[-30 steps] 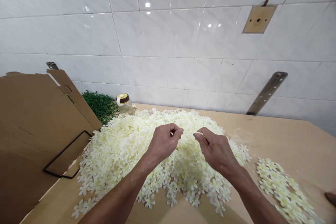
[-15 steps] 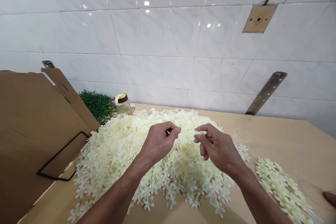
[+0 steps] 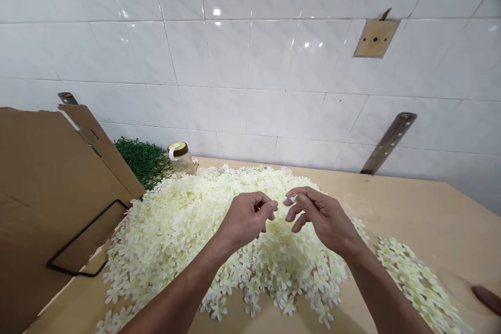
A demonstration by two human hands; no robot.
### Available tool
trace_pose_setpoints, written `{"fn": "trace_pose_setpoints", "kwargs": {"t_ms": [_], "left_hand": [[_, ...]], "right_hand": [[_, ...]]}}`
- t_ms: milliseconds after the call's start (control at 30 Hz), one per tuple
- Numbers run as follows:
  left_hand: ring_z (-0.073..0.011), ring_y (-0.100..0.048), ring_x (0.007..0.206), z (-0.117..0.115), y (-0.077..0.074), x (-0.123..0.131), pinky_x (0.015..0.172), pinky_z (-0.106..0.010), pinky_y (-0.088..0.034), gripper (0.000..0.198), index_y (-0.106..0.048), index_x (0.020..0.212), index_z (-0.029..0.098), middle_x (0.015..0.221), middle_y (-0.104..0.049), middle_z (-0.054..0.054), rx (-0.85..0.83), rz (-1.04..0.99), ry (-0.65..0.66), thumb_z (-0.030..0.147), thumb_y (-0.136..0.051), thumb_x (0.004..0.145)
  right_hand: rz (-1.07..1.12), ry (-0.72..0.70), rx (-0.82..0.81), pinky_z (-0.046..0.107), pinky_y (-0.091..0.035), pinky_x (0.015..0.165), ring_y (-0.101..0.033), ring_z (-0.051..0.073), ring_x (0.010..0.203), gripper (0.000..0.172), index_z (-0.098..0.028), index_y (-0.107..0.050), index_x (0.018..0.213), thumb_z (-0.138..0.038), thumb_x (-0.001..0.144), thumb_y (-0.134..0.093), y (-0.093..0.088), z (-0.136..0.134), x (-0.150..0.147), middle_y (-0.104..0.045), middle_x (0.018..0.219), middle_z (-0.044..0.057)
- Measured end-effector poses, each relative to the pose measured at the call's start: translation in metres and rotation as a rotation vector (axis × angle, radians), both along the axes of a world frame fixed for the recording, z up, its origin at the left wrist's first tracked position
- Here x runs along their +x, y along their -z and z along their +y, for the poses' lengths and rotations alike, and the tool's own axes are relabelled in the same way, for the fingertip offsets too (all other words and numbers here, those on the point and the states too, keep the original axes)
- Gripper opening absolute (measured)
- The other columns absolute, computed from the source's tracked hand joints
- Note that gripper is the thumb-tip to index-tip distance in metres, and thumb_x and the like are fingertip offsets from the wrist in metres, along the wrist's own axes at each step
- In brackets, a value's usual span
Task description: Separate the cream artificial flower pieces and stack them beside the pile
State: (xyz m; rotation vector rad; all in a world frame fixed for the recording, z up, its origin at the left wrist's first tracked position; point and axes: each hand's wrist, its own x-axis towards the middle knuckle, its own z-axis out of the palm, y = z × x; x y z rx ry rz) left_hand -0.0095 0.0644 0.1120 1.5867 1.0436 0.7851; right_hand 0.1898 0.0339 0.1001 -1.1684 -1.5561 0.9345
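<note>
The left hand's (image 3: 246, 219) fingers (image 3: 270, 207) are curled in, with thumb and forefinger tips pressed together. Whether anything lies between them is too small to tell. The right hand's (image 3: 326, 219) thumb and forefinger are pinched on a small cream fabric flower piece (image 3: 296, 199), and its other fingers hang loosely bent below. The two sets of fingertips face each other, close but apart.

Both hands are raised just above the large heap of cream-white fabric flowers (image 3: 183, 219), over its right half, with the forearms reaching in across its near edge. The heap lies on a light brown wooden tabletop (image 3: 415, 209).

- **Right of the heap:** a smaller, flatter spread of the same cream flowers (image 3: 410, 276) lies a little apart from it. Beyond that, a dark brown object (image 3: 485, 298) is cut off by the picture's edge.
- **Left of the heap:** a brown cardboard box with open flaps (image 3: 43, 188) touches its edge, and a thin black wire rectangle (image 3: 80, 240) lies on the cardboard.
- **Behind the heap's left end:** a clear jar with a brown and yellow lid (image 3: 180, 156) stands beside a green artificial grass mat (image 3: 141, 159).
- **Behind the heap:** a white tiled wall (image 3: 235, 62) carries a slanted grey metal bracket (image 3: 388, 142) and a small square wooden plate (image 3: 374, 38).
</note>
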Motion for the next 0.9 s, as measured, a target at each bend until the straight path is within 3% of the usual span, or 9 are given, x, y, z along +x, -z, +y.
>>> {"fn": "trace_pose_setpoints", "kwargs": {"t_ms": [67, 167, 300, 567, 667, 800, 900], "left_hand": [[-0.0112, -0.051, 0.045, 0.001, 0.003, 0.004, 0.04, -0.022, -0.041, 0.027, -0.063, 0.074, 0.016, 0.055, -0.057, 0.0, -0.063, -0.052, 0.011, 0.041, -0.061, 0.084], [-0.0101, -0.049, 0.043, 0.002, 0.006, 0.007, 0.039, -0.021, -0.04, 0.026, -0.063, 0.075, 0.016, 0.054, -0.056, 0.001, -0.097, -0.126, 0.013, 0.04, -0.061, 0.084], [-0.0097, -0.049, 0.043, 0.004, 0.01, 0.008, 0.038, -0.02, -0.039, 0.026, -0.063, 0.076, 0.015, 0.056, -0.058, 0.0, -0.094, -0.151, 0.017, 0.04, -0.062, 0.084], [-0.0094, -0.051, 0.046, 0.003, 0.01, 0.006, 0.039, -0.02, -0.04, 0.027, -0.064, 0.077, 0.015, 0.066, -0.063, -0.003, -0.08, -0.133, 0.062, 0.041, -0.062, 0.085], [-0.0092, -0.049, 0.045, 0.001, 0.007, 0.006, 0.039, -0.02, -0.04, 0.028, -0.064, 0.076, 0.015, 0.061, -0.06, -0.002, -0.075, -0.132, 0.061, 0.042, -0.062, 0.085], [-0.0109, -0.05, 0.045, 0.001, 0.006, 0.004, 0.04, -0.021, -0.042, 0.027, -0.066, 0.084, 0.016, 0.053, -0.054, 0.001, -0.038, -0.155, 0.0, 0.043, -0.063, 0.085], [-0.0123, -0.053, 0.048, 0.002, 0.007, 0.001, 0.041, -0.021, -0.043, 0.028, -0.068, 0.094, 0.018, 0.054, -0.055, 0.001, 0.017, -0.163, -0.037, 0.044, -0.062, 0.086]], "right_hand": [[0.013, -0.032, -0.022, 0.035, -0.061, 0.061, -0.069, 0.017, 0.062, 0.033, -0.021, -0.06, 0.114, -0.047, 0.098, -0.047, 0.002, 0.001, 0.0, -0.069, 0.082, 0.004], [0.081, -0.005, -0.012, 0.035, -0.06, 0.057, -0.068, 0.016, 0.061, 0.03, -0.023, -0.056, 0.118, -0.043, 0.095, -0.056, 0.0, -0.001, -0.001, -0.07, 0.086, 0.004], [0.08, 0.007, -0.023, 0.03, -0.055, 0.053, -0.062, 0.014, 0.05, 0.028, -0.02, -0.061, 0.111, -0.038, 0.09, -0.064, -0.005, -0.005, -0.001, -0.061, 0.062, -0.003], [-0.031, 0.003, -0.022, 0.024, -0.045, 0.044, -0.052, 0.009, 0.039, 0.028, -0.019, -0.06, 0.087, -0.044, 0.096, -0.055, -0.006, -0.008, 0.001, -0.054, 0.051, -0.006], [0.019, -0.019, -0.029, 0.024, -0.046, 0.043, -0.05, 0.009, 0.04, 0.032, -0.019, -0.058, 0.083, -0.046, 0.098, -0.049, -0.001, -0.006, -0.003, -0.05, 0.055, -0.006], [0.151, -0.129, -0.158, 0.029, -0.055, 0.05, -0.054, 0.01, 0.05, 0.031, -0.018, -0.06, 0.104, -0.047, 0.097, -0.051, 0.005, -0.001, -0.009, -0.055, 0.071, -0.002], [0.219, -0.114, -0.23, 0.027, -0.054, 0.044, -0.052, 0.01, 0.051, 0.034, -0.018, -0.058, 0.109, -0.048, 0.092, -0.058, 0.006, 0.0, -0.011, -0.062, 0.081, 0.002]]}}
